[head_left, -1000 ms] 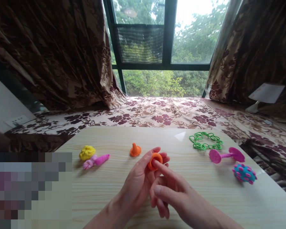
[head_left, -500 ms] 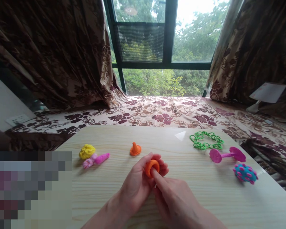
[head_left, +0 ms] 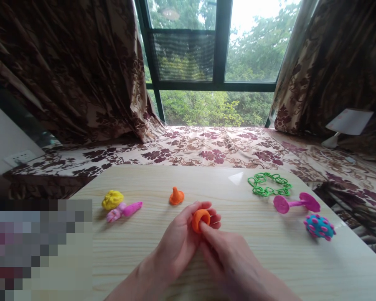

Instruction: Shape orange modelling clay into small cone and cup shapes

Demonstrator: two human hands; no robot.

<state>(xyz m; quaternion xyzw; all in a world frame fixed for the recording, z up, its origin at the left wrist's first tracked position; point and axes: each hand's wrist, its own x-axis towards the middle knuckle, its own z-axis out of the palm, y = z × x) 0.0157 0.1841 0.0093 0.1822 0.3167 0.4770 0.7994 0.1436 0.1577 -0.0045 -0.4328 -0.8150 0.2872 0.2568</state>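
Observation:
Cupped around a hollowed lump of orange modelling clay (head_left: 196,224), my left hand (head_left: 179,240) supports it with curled fingers behind it. One digit of my right hand (head_left: 232,255) is pushed into the hollow from the near side, while its other fingers curl underneath, partly hidden. The clay has a thick rounded rim, like a small bowl. Just beyond my hands, a small orange clay piece with a round base and a bent upright tip (head_left: 176,196) stands on the table.
The pale wooden table (head_left: 138,246) bears a yellow clay lump (head_left: 113,200) and a pink clay figure (head_left: 123,212) at left. At right lie a green clay chain (head_left: 253,184), a magenta dumbbell shape (head_left: 296,203) and a blue clay piece with pink dots (head_left: 320,227). A pixelated patch covers the lower left.
The right digit has shifted slightly in the hollow, and the opening looks a little different. The whole view has moved a little, and the table pieces lie as before.

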